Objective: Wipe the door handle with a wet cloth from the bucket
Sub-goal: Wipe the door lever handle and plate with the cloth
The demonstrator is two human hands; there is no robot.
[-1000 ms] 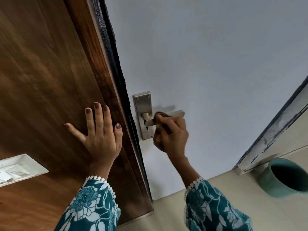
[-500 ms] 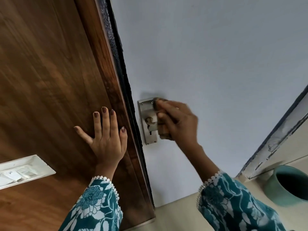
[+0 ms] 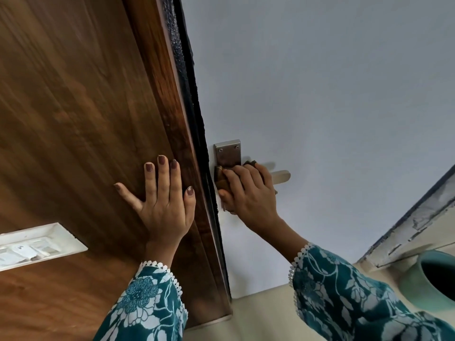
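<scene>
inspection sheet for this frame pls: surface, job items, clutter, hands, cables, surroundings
Surface: pale door, its metal handle plate by the edge.
Job's things: brown cloth pressed on the plate at the lever's base; lever tip sticks out past the hand; teal bucket on the floor at right, contents not visible.
Clutter: nothing seen.
Grippers: left hand flat and open on the brown wood panel; right hand holds the cloth.
Cables: nothing seen.
Surroundings: white switch plate on the panel; beige floor.
</scene>
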